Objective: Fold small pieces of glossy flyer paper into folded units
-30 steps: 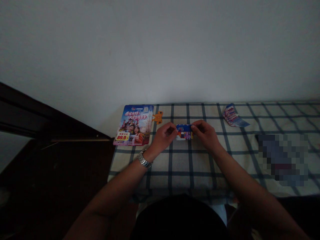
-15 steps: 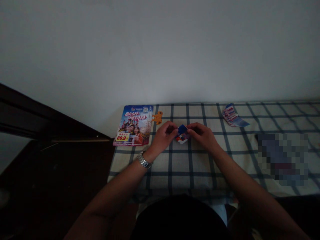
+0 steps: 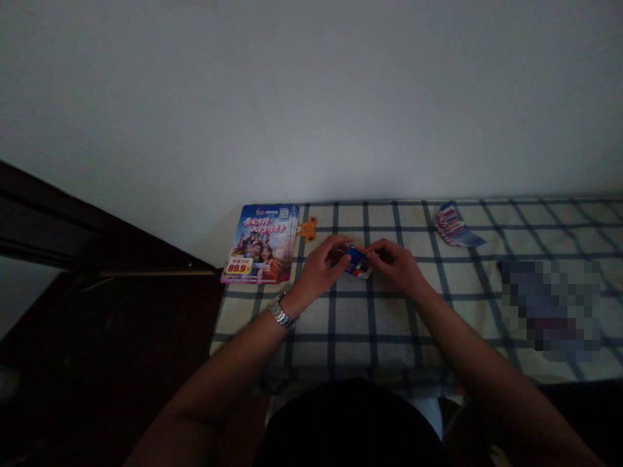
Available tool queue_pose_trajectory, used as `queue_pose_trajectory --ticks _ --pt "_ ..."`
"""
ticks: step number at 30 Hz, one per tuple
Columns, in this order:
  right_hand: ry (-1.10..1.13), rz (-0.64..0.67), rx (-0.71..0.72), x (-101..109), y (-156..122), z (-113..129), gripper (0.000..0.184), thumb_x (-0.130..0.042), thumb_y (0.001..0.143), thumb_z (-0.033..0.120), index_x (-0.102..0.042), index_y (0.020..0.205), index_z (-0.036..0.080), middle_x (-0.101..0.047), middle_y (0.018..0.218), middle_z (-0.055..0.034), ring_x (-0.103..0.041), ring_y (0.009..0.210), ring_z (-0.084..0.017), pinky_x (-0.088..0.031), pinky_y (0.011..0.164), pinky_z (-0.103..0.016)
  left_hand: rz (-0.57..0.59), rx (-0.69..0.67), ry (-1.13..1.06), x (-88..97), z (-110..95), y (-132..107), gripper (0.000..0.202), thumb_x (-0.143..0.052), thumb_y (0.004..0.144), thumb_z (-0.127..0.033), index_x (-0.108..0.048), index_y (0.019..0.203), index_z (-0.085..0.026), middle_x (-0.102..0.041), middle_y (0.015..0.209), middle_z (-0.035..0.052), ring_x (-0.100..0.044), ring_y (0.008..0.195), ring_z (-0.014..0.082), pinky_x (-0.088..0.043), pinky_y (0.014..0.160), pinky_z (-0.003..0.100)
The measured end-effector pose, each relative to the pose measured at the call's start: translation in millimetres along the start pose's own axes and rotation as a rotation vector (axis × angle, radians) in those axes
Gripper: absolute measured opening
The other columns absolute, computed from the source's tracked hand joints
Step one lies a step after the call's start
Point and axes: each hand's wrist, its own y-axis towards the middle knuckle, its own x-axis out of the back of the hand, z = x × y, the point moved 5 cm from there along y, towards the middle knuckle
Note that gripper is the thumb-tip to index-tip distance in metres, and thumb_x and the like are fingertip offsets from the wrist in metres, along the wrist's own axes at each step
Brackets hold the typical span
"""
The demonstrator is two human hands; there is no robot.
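Note:
A small folded paper [image 3: 358,261], printed blue, red and white, is held between both my hands just above the checked cloth [image 3: 370,318]. My left hand [image 3: 322,267], with a metal watch at its wrist, pinches the paper's left side. My right hand [image 3: 395,264] pinches its right side, fingers curled over the top edge. Much of the paper is hidden by my fingers.
A stack of colourful flyers [image 3: 261,242] lies at the cloth's far left corner, with a small orange figure [image 3: 307,228] beside it. More folded printed paper [image 3: 453,226] lies at the far right. A blurred patch [image 3: 549,309] covers something on the right. A dark wooden frame [image 3: 87,233] stands left.
The paper was flat and wide between my hands, then turned and folded smaller. My hands have come closer together over it.

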Motion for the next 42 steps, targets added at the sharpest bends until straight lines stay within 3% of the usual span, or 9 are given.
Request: queue_pose_trajectory --ticks 2,5,12,19,31,42 --pt "-0.025 0.030 0.018 -1 -1 1 0.025 -0.070 0.092 0.047 -0.070 0.095 0.022 -0.074 0.085 -0.0034 -0.069 0.075 -0.019 -0.054 0.069 -0.032 -0.011 -0.042 0.049 1.2 -5 0 0.029 -0.065 0.099 -0.037 -0.065 0.126 -0.026 -0.067 0.114 0.0066 -0.069 0.099 0.0182 -0.058 0.087 0.033" --pt "-0.068 0.061 0.049 -2 -2 3 0.023 -0.069 0.093 0.045 -0.070 0.096 0.022 -0.075 0.085 -0.0035 -0.069 0.075 -0.019 -0.054 0.068 -0.031 -0.050 -0.101 0.129 3.2 -9 1 0.020 -0.068 0.097 -0.038 -0.072 0.112 -0.025 -0.067 0.109 0.0062 -0.067 0.101 0.0194 -0.057 0.088 0.034" --pt "-0.047 0.031 0.036 -3 -2 6 0.024 -0.074 0.090 0.045 -0.074 0.098 0.022 -0.078 0.091 -0.0045 -0.073 0.081 -0.020 -0.057 0.076 -0.033 -0.045 0.018 0.119 4.0 -3 2 0.019 -0.067 0.098 -0.039 -0.069 0.100 -0.021 -0.072 0.095 0.0028 -0.069 0.088 0.0176 -0.056 0.083 0.031" --pt "0.065 0.011 -0.022 1 0 1 0.028 -0.076 0.088 0.048 -0.077 0.102 0.024 -0.081 0.100 -0.0060 -0.076 0.092 -0.024 -0.061 0.088 -0.038 -0.116 0.008 0.105 9.2 -3 1 0.021 -0.066 0.098 -0.042 -0.067 0.099 -0.020 -0.071 0.094 0.0028 -0.070 0.088 0.0168 -0.059 0.083 0.031" --pt "0.034 -0.035 0.000 6 0 3 0.026 -0.078 0.087 0.049 -0.081 0.096 0.025 -0.082 0.098 -0.0054 -0.076 0.088 -0.024 -0.060 0.085 -0.039 -0.145 -0.014 0.097 10.3 -7 0 0.020 -0.068 0.097 -0.041 -0.066 0.097 -0.021 -0.071 0.093 0.0014 -0.071 0.088 0.0155 -0.060 0.082 0.029" --pt "0.053 0.007 0.002 8 -1 2 0.027 -0.077 0.088 0.050 -0.081 0.093 0.024 -0.082 0.098 -0.0055 -0.075 0.089 -0.024 -0.058 0.086 -0.038 -0.130 0.019 0.070 9.5 -5 1 0.023 -0.068 0.097 -0.044 -0.066 0.097 -0.021 -0.072 0.093 0.0019 -0.071 0.086 0.0156 -0.059 0.081 0.029"
